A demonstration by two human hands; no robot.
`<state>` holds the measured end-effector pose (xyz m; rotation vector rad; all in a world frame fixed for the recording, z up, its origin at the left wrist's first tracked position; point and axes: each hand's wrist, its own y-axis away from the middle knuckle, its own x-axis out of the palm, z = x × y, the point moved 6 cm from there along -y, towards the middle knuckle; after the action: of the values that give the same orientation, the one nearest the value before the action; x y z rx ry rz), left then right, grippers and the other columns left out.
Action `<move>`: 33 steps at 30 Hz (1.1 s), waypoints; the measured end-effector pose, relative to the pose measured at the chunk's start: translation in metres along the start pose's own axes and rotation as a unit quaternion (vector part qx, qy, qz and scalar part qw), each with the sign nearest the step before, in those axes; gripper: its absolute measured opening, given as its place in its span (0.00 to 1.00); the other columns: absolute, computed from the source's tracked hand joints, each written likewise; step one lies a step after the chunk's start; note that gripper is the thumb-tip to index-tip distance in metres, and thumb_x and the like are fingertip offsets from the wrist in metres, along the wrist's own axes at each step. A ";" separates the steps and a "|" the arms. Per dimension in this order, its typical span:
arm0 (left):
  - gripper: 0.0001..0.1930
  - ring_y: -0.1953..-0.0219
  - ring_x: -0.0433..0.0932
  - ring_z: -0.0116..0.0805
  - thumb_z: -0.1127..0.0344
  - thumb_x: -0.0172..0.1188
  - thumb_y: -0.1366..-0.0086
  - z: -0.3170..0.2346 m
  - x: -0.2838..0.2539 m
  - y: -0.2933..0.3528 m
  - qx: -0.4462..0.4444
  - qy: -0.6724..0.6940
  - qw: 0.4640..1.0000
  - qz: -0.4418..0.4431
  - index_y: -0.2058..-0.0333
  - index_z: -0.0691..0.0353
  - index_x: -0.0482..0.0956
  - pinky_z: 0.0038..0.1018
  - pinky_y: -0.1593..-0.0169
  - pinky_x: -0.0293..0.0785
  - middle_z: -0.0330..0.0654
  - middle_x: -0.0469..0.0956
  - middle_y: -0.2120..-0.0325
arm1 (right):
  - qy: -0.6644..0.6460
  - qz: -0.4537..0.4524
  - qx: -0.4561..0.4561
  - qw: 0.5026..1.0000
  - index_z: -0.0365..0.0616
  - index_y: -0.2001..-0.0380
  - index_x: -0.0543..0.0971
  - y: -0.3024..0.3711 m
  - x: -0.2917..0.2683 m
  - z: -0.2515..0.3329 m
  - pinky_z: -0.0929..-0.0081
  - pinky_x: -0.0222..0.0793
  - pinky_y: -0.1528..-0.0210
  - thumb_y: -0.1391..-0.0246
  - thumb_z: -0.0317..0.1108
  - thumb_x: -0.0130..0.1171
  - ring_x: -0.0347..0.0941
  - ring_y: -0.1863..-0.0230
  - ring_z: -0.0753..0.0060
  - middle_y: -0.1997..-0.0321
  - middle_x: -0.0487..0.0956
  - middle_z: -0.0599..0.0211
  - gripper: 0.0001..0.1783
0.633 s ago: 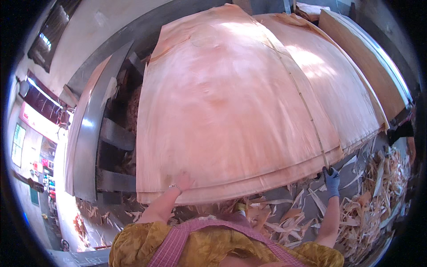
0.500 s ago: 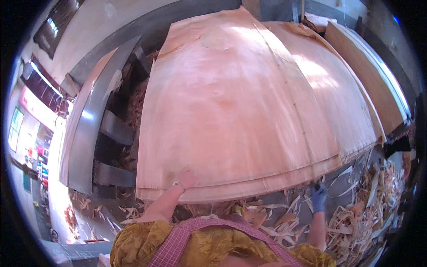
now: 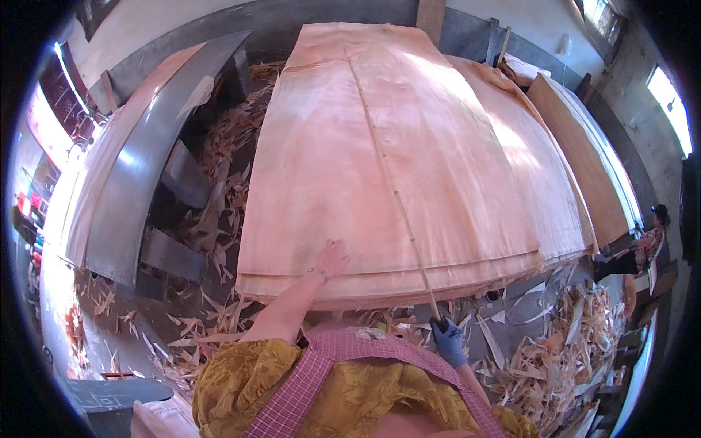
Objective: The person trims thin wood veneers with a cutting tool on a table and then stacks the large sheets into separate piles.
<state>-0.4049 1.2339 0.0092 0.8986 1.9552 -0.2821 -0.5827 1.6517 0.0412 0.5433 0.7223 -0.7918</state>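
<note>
A large stack of thin, pinkish wood veneer sheets [image 3: 314, 168] spreads out before me, its near edges layered one above another. My left hand [image 3: 333, 258], bare and with a bracelet at the wrist, lies on the top sheet near its front edge, fingers spread. Beyond the front edge, my right hand [image 3: 448, 339] in a dark blue-grey glove is closed around the near end of a long, thin bamboo pole [image 3: 398, 197]. The pole stretches away over the stack, reaching close to its far end.
To the right lie another veneer stack [image 3: 544, 171] and a brown board [image 3: 584, 160]. Long veneer scraps [image 3: 562, 358] heap on the floor at the right. On the left runs a grey, shiny slab [image 3: 131, 168] beside block-like supports. Another person [image 3: 646, 248] is at the far right.
The bamboo pole has swung left from the stack's right side to its middle. My right hand has come left and inward with it. My left hand stays on the veneer as the view shifts.
</note>
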 end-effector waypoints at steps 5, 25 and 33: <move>0.31 0.49 0.74 0.54 0.51 0.59 0.42 0.030 0.000 0.031 -0.003 0.022 0.999 -0.028 0.42 0.58 0.68 0.46 0.45 0.71 0.55 0.67 0.46 | 0.046 0.030 -0.049 0.997 0.43 0.66 0.79 0.030 0.047 0.061 0.55 0.72 0.65 0.44 0.52 0.59 0.78 0.64 0.43 0.68 0.80 0.49 0.20; 0.28 0.51 0.74 0.58 0.52 0.59 0.39 0.284 -0.034 0.341 -0.241 0.071 0.956 -0.149 0.44 0.63 0.69 0.43 0.46 0.70 0.59 0.73 0.53 | -0.279 0.238 0.041 0.930 0.52 0.79 0.71 -0.050 0.232 0.266 0.80 0.52 0.88 0.41 0.50 0.61 0.57 0.90 0.85 0.87 0.65 0.80 0.19; 0.26 0.51 0.75 0.60 0.52 0.62 0.43 0.428 -0.057 0.470 -0.374 0.200 0.898 -0.119 0.54 0.67 0.77 0.45 0.47 0.72 0.62 0.77 0.55 | -0.335 0.154 0.105 0.924 0.54 0.83 0.69 0.016 0.351 0.314 0.78 0.49 0.91 0.45 0.52 0.64 0.57 0.93 0.81 0.91 0.64 0.78 0.22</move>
<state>0.2189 1.3133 -0.0992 0.2108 2.2823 0.5403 -0.2817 1.2945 -0.0195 0.5161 -0.0846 -0.6992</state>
